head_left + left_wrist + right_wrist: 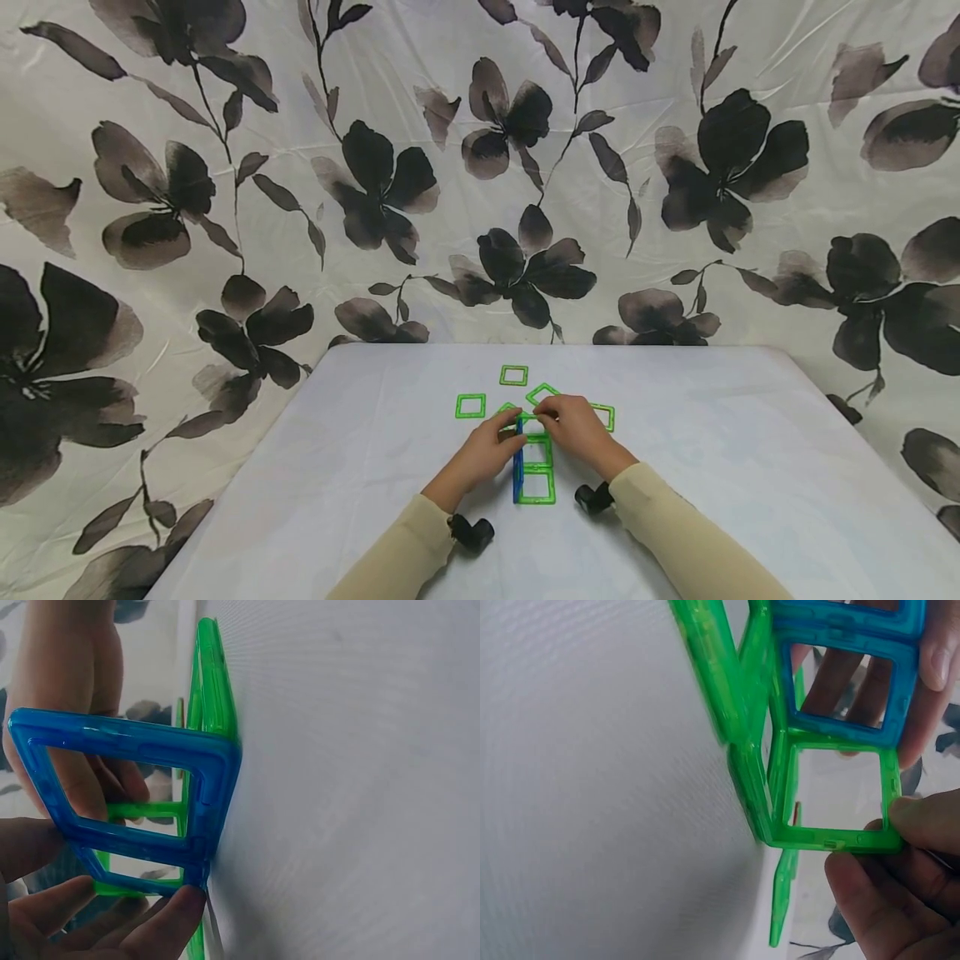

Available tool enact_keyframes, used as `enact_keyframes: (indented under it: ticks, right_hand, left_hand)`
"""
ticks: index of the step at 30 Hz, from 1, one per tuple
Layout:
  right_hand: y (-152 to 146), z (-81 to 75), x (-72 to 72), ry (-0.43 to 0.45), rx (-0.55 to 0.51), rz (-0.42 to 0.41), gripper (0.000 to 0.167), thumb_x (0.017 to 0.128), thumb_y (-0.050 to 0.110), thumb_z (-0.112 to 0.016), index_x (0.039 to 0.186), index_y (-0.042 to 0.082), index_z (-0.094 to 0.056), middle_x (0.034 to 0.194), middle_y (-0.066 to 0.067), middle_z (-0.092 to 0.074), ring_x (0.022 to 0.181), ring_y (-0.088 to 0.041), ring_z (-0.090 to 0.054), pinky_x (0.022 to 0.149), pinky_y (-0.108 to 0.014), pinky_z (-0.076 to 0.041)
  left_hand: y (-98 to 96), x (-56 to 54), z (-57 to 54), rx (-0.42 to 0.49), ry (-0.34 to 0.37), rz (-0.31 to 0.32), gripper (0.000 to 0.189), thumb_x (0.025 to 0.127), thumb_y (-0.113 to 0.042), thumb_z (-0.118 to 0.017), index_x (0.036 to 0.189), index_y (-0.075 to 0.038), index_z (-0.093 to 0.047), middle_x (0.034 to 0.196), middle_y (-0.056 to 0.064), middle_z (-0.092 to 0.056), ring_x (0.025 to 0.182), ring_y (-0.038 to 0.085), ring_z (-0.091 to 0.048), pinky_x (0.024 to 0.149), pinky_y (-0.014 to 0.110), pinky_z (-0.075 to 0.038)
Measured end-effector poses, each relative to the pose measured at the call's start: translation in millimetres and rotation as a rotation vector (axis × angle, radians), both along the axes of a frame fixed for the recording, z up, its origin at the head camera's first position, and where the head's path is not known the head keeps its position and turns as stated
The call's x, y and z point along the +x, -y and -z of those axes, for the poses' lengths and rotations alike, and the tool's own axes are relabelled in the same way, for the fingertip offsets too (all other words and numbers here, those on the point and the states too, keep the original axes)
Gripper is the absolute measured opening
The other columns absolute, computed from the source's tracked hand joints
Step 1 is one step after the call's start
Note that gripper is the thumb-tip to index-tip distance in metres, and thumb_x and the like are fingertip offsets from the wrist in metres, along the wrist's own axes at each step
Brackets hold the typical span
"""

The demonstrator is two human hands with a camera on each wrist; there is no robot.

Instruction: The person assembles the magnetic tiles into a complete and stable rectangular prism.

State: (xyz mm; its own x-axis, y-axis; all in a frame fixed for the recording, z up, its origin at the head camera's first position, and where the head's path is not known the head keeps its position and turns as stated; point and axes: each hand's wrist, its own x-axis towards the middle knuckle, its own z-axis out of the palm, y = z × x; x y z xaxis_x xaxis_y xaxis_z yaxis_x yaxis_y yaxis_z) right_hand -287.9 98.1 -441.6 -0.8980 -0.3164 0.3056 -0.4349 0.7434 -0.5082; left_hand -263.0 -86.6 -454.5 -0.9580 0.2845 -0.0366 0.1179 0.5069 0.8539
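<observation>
Two blue magnetic square tiles (pixel 120 729) stand on edge in a row, along the left side of several green square tiles (pixel 537 500) lying flat and joined. My left hand (pixel 489 452) grips the farther blue tile, thumb at its top edge and fingertips low on its end. Between thumb and fingers, my right hand (pixel 576 425) pinches the outer corner of an upright green square tile (pixel 836 841). That green tile meets the blue row at the far end, its side edge right against the blue tile. All the tiles are see-through frames with open centres.
Loose green tiles lie beyond the hands: one at the back (pixel 513 383), another at the left (pixel 470 417), and others near the right hand, such as a turned tile (pixel 535 389). The white table (pixel 337 467) ends at a flower-print cloth (pixel 450 208).
</observation>
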Motion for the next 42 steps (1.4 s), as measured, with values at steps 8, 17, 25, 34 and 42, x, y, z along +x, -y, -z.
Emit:
enact_keyframes:
  ticks: [8, 17, 25, 34, 42]
  right_hand:
    - [-6.5, -5.7, -1.2, 0.063, -0.001, -0.035, 0.016, 0.093, 0.014, -0.064, 0.105, 0.011, -0.074, 0.106, -0.001, -0.072, 0.098, -0.017, -0.067, 0.085, -0.037, -0.056]
    - [-28.1, -13.1, -5.9, 0.071, 0.052, -0.028, 0.017, 0.093, 0.011, -0.063, 0.107, 0.010, -0.073, 0.106, -0.002, -0.071, 0.097, -0.018, -0.067, 0.081, -0.036, -0.056]
    - [-51.6, -12.3, -11.8, 0.122, 0.126, 0.014, 0.020, 0.091, 0.011, -0.065, 0.108, 0.006, -0.071, 0.105, -0.006, -0.071, 0.099, -0.022, -0.064, 0.086, -0.042, -0.054]
    - [-72.8, -6.1, -17.0, 0.192, 0.225, 0.078, 0.018, 0.089, 0.012, -0.066, 0.104, 0.007, -0.073, 0.104, -0.008, -0.071, 0.104, -0.028, -0.064, 0.091, -0.045, -0.052]
    - [-77.9, -1.3, -17.8, 0.214, 0.262, 0.080, 0.016, 0.087, 0.009, -0.068, 0.101, 0.009, -0.074, 0.101, -0.005, -0.072, 0.099, -0.022, -0.065, 0.088, -0.041, -0.053]
  left_hand:
    - [0.5, 2.8, -2.2, -0.006, -0.006, 0.014, 0.056, 0.098, -0.029, -0.056, 0.150, -0.016, -0.038, 0.152, 0.008, -0.042, 0.133, 0.027, -0.050, 0.103, 0.044, -0.048]
    - [0.9, -0.6, -0.8, 0.027, 0.009, 0.014, 0.056, 0.098, -0.028, -0.056, 0.150, -0.016, -0.037, 0.153, 0.007, -0.040, 0.134, 0.026, -0.049, 0.100, 0.042, -0.050]
    - [-0.3, -1.1, -1.2, 0.047, 0.030, 0.008, 0.054, 0.099, -0.026, -0.054, 0.150, -0.017, -0.038, 0.154, 0.007, -0.039, 0.134, 0.027, -0.048, 0.099, 0.041, -0.052]
    - [0.2, -1.5, -3.1, 0.065, 0.043, 0.025, 0.053, 0.101, -0.026, -0.051, 0.151, -0.017, -0.036, 0.154, 0.008, -0.039, 0.135, 0.028, -0.048, 0.098, 0.040, -0.052]
    - [0.0, -0.8, -3.6, 0.050, 0.039, 0.021, 0.052, 0.101, -0.025, -0.051, 0.150, -0.016, -0.037, 0.152, 0.008, -0.040, 0.133, 0.028, -0.050, 0.097, 0.039, -0.053]
